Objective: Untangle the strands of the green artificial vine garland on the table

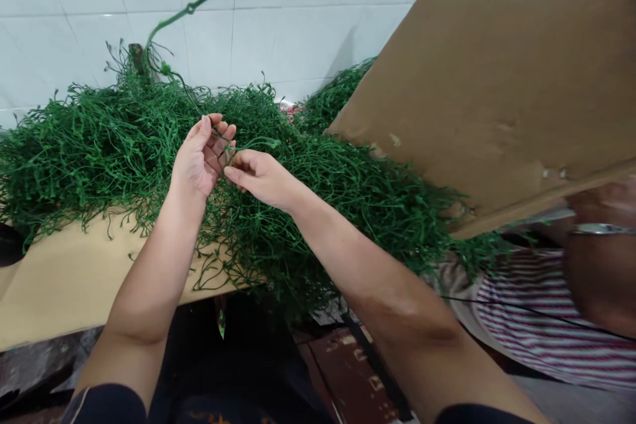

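Tangled green stems [129, 139] lie heaped across a tan tabletop [84, 278].

The stems [322, 185] look plastic, faintly shiny; the wall [298, 33] is smooth, glossy tile; the carton [497, 79], matt cardboard, rough along its torn edge; the wristband [599, 229], shiny metal; the striped garment [546, 324], matt cloth.

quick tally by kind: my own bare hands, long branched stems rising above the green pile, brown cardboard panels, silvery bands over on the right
My own hands: 2 (left hand, right hand)
Long branched stem: 1
Brown cardboard panel: 1
Silvery band: 1
Total: 5
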`<state>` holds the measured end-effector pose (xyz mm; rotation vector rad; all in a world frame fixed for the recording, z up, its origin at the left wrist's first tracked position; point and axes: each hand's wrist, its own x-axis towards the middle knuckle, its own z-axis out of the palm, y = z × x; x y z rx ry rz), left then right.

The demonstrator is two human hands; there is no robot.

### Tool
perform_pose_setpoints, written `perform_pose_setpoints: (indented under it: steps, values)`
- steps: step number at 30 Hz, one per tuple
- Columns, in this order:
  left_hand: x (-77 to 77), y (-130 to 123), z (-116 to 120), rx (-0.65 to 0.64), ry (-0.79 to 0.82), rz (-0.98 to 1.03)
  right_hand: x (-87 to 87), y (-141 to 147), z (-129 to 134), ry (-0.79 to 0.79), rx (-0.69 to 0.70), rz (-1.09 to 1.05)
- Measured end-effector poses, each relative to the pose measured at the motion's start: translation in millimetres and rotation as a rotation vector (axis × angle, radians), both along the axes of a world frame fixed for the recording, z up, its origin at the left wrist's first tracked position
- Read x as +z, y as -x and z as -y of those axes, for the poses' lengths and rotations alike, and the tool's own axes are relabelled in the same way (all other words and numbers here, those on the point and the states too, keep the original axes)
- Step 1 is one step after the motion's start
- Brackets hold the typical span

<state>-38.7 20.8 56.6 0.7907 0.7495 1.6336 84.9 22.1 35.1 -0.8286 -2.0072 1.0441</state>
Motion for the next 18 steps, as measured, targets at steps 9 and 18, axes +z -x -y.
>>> perform_pose_setpoints:
  steps: [9, 18]
  values:
    - [10.6, 5, 6, 0.008, 0.061, 0.161, 3.3, 1, 17, -0.170, 0.035, 0.076]
    - [12.1, 62, -5, 0.113, -0.079, 0.086, 23.6, -42, 41, -0.384, -0.087, 0.375]
